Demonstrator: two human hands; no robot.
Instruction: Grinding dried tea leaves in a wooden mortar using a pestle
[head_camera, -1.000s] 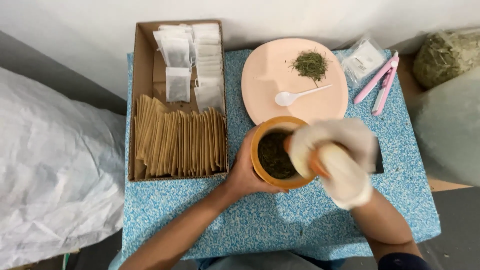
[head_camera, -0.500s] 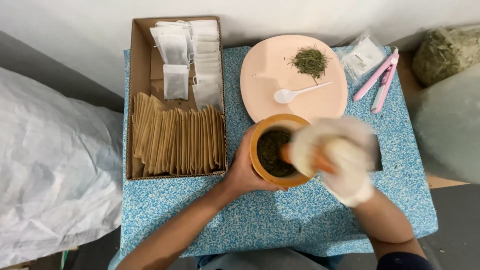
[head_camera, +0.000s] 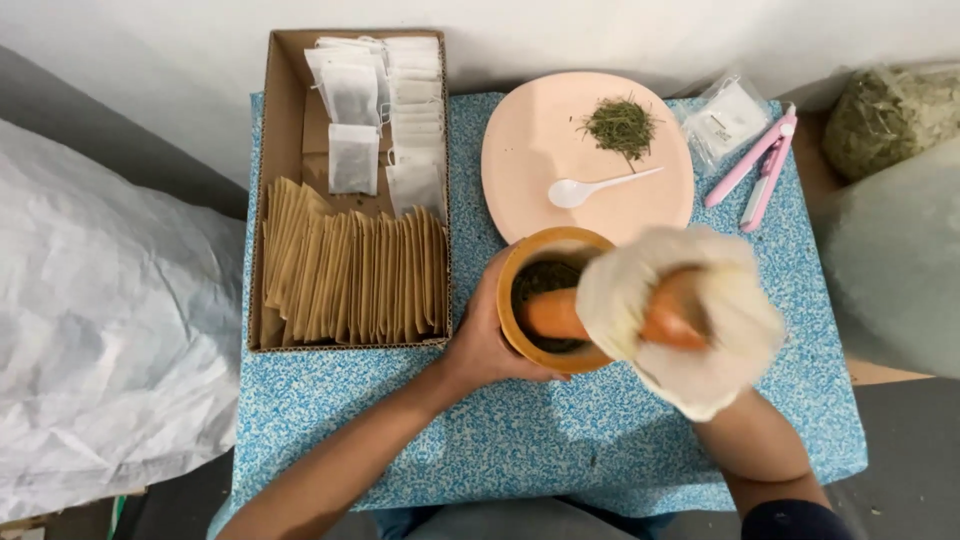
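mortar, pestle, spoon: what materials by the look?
Mortar: probably wood, matte orange-brown, thick rounded rim. Pestle: looks like the same wood, smooth; blurred, partly covered by the white-gloved right hand. Spoon: likely plastic, glossy white, thin.

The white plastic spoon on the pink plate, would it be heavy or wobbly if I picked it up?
The white spoon looks thin and small, so it is probably very light. It seems to be plastic, so likely fairly stiff, perhaps bending a little at the slim handle. Lying loose on the smooth pink plate, it would probably slide easily if nudged.
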